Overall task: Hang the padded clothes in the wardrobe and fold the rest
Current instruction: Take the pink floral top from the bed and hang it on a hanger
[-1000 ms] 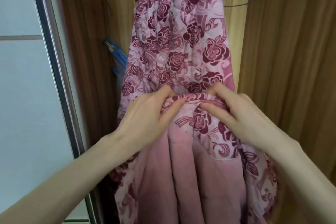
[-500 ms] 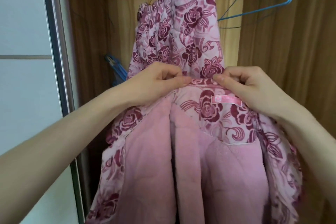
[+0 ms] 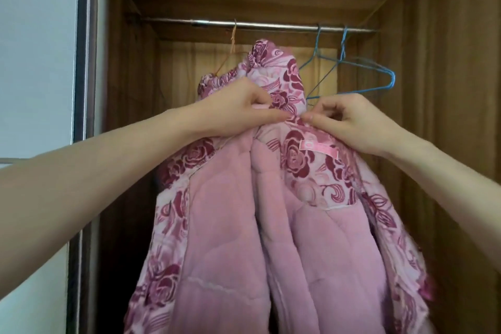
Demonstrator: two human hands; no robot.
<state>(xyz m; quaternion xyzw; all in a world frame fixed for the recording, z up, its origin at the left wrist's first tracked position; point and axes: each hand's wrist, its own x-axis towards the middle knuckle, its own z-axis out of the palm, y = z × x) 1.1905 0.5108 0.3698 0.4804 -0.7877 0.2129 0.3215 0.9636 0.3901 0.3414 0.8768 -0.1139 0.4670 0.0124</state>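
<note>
Pink label [image 3: 319, 148] on padded jacket [image 3: 230, 238] — writing unreadable.

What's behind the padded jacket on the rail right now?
Behind the padded jacket: an orange hanger and two empty blue hangers on the rail. The orange hanger's lower part is covered.

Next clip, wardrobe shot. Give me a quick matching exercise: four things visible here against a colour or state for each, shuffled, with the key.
Things:
1. padded garment
2. empty wire hangers
3. rail
4. garment label

Descriptions:
A. blue, hooked on the rail's right part
B. plain pink strip below the right hand
C. rose print outside, pink lining, in both hands' grip
D. metal bar across the wardrobe top

Pairs: 1-C, 2-A, 3-D, 4-B
</note>
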